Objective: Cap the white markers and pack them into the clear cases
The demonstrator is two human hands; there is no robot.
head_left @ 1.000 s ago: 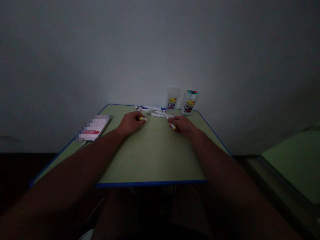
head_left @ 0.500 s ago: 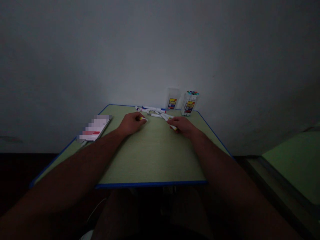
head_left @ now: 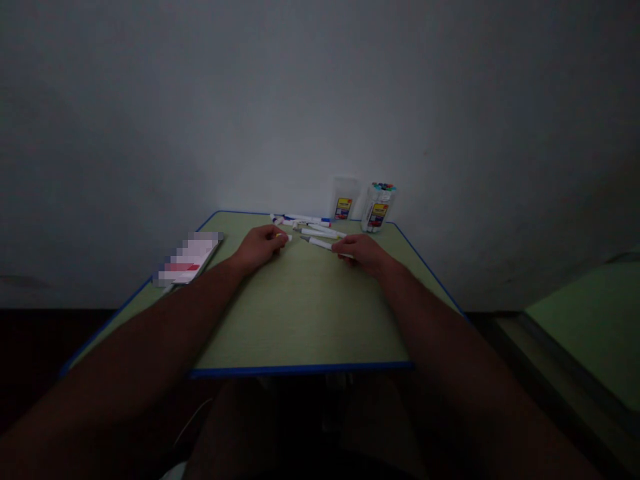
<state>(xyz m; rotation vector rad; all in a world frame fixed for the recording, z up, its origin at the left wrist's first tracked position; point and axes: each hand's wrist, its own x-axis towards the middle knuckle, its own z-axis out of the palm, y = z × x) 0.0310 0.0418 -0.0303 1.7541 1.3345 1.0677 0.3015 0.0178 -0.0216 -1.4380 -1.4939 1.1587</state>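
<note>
Between the fingers of my left hand (head_left: 261, 246) is a small white cap (head_left: 289, 237) with a bit of yellow, mostly hidden by the fingertips. My right hand (head_left: 363, 251) is closed around a white marker (head_left: 321, 244) whose grey tip end points left toward the cap. A gap separates the tip from the cap. Just behind the hands, several more white markers (head_left: 320, 233) lie loosely across one another, some with blue, red or purple ends (head_left: 306, 218).
At the table's back edge stand a clear plastic case (head_left: 345, 199) with a yellow label and a similar case full of markers (head_left: 379, 208). A phone-like flat device (head_left: 187, 260), partly blurred, lies at left. The greenish table (head_left: 305, 320) has a blue edge; a wall rises behind.
The marker in my right hand has turned from slanting away to lying nearly sideways, its grey tip now aimed at my left hand. My left hand has shifted slightly left with the cap.
</note>
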